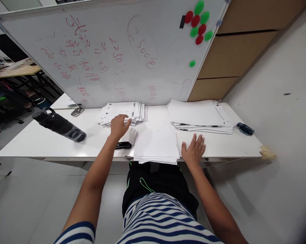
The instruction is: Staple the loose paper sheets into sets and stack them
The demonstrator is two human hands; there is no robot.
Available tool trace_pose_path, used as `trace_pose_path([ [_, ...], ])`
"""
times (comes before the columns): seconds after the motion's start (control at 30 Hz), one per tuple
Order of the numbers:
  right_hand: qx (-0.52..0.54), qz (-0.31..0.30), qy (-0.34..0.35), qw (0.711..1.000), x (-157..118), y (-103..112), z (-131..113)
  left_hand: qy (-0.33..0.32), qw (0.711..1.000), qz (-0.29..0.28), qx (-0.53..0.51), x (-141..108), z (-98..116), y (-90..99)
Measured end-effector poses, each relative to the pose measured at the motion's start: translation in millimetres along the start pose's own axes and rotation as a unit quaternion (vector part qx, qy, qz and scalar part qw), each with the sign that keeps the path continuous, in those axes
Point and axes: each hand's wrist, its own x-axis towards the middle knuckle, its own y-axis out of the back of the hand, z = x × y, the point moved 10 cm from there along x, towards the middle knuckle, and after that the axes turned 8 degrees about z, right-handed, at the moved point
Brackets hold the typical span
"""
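Observation:
My left hand (120,126) hovers at or just over the near edge of the left paper stack (119,111); its fingers are apart and nothing is in them. Whether it touches the sheets I cannot tell. Flat on the white table lies my right hand (194,149), fingers spread, beside the right edge of the middle paper stack (156,144). That stack reaches slightly past the table's front edge. A black stapler (124,145) lies near my left wrist, partly hidden by the forearm. Behind my right hand rests a larger, uneven paper stack (196,115).
A dark bottle (62,127) stands at the left of the table (41,142), with a computer mouse (77,112) behind it. Dark glasses or a similar object (245,129) lie at the right end. A whiteboard (97,51) with red writing and round magnets (195,21) closes off the back.

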Motion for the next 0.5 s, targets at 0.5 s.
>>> trace_pose_path([
  [0.5,-0.036,-0.005,0.006,0.999,1.6,-1.5,-1.4,0.156,0.982,-0.104,0.029,50.7,-40.5,-102.6],
])
